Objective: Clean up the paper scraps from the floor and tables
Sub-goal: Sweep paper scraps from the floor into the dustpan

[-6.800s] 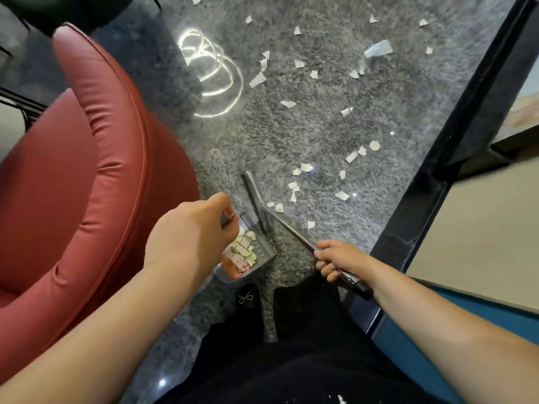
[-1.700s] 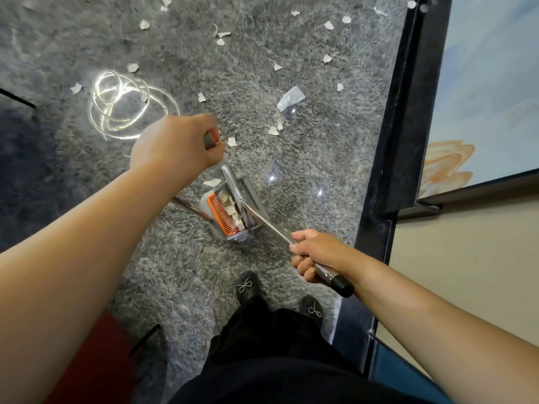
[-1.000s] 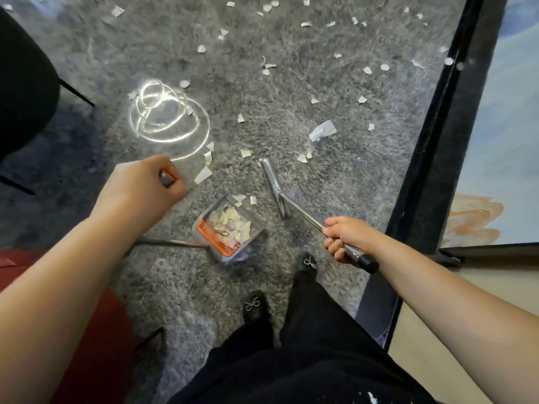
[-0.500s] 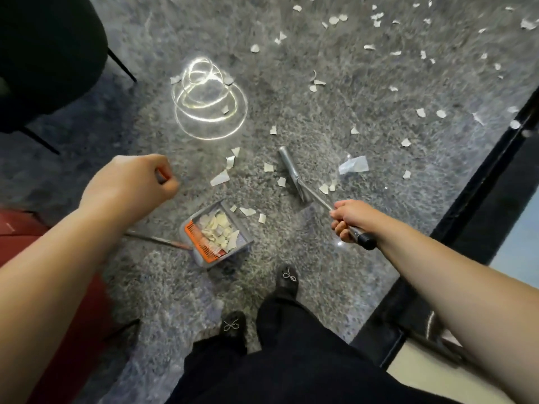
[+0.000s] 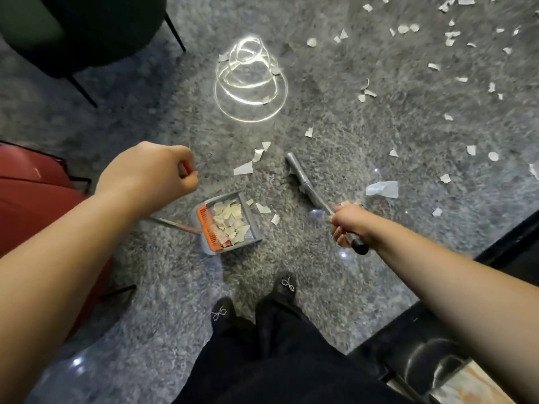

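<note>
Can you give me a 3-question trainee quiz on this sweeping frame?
1. True or false: the dustpan already holds paper scraps.
2. Which hand grips the broom handle? A) left hand B) right hand C) neither
3. What large pale scrap lies on the carpet just right of the broom head?

Key
1. True.
2. B, the right hand; the left hand grips the dustpan's long handle.
3. The crumpled bluish-white piece.

Red padded chair (image 5: 32, 199) crowds left, dark chair (image 5: 87, 30) far left, black table frame (image 5: 495, 252) near right; grey carpet (image 5: 335, 118) middle open.
</note>
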The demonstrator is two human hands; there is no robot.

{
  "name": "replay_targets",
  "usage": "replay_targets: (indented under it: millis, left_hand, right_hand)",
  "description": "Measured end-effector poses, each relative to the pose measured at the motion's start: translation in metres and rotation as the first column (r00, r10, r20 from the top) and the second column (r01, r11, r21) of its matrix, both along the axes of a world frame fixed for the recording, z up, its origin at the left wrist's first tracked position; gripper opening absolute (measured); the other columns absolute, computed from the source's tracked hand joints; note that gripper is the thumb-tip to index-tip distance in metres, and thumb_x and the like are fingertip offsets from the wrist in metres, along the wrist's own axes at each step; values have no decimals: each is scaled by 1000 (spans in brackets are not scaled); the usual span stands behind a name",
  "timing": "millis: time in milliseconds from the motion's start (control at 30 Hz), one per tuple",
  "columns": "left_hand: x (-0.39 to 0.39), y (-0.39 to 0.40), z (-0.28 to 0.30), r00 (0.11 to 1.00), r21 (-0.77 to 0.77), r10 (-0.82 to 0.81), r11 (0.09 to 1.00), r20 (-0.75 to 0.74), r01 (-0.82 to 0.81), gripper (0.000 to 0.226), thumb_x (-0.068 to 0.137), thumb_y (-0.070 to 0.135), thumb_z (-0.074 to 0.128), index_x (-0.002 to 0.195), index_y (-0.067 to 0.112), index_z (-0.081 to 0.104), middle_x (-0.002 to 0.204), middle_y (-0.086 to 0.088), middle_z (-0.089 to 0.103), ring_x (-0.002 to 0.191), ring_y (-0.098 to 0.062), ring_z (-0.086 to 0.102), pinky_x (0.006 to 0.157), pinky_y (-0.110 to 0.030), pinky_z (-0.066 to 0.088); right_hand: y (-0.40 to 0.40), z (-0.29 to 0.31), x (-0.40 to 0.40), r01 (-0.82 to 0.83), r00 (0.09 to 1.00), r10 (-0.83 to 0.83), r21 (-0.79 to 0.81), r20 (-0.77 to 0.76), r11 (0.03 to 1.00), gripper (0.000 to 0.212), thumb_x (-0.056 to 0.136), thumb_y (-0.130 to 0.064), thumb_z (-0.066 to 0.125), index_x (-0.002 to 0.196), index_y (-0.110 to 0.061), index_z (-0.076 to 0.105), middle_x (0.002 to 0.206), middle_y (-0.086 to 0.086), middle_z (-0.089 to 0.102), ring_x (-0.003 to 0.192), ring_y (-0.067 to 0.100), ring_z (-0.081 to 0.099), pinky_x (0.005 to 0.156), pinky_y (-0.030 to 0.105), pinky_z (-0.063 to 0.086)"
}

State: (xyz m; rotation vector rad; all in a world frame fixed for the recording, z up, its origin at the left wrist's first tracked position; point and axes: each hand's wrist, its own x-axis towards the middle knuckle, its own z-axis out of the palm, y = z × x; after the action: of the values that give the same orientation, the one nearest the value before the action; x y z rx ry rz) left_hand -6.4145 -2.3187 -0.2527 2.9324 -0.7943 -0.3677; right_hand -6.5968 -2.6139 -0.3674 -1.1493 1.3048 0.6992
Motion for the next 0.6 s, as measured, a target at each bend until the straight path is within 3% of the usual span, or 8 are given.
replay_targets:
  millis: [67,133,333,467,600]
  left_hand:
    - [1,-3,-3,1000,7,-6,1000,10,5,18,77,42,61,65,33,51,58,11,48,53,-16,46,48,-23,32]
    - [4,-3,-4,1000,3,0,1000,7,0,14,77,44,61,69,33,55,60,10,50,56,-19,50,49,-25,35]
    - [10,0,-3,1000,-20,2,1000,-11,-2,12,79,44,60,75,32,58,66,11,54,55,-11,48,47,-22,33]
    - [6,6,-3,1000,-41,-1,999,-9,1,10,79,44,59,76,34,57,67,11,52,55,-13,48,47,-22,33]
    - [0,18,-4,999,-82,-30,996,-10,29,10,80,45,59,77,35,58,68,9,53,59,-17,50,49,-23,33]
  right_hand:
    - [18,-1,-6,-39,999,39,9,4,999,28,98,-2,26,97,-24,43,64,3,34,28,4,32,33,12,29]
    - [38,0,-15,-79,997,79,12,6,997,23,98,-1,27,93,-20,39,65,4,34,29,4,33,35,13,30]
    - [104,6,-32,-193,981,193,16,12,981,31,97,-5,35,119,-27,33,70,8,42,42,10,39,39,20,34]
    - [146,19,-35,-181,983,178,115,31,977,25,99,-8,37,116,-26,39,76,7,43,34,4,40,38,17,35]
    - [171,37,-40,-122,991,109,198,77,973,24,100,-6,36,116,-22,44,68,4,39,37,3,36,38,13,30]
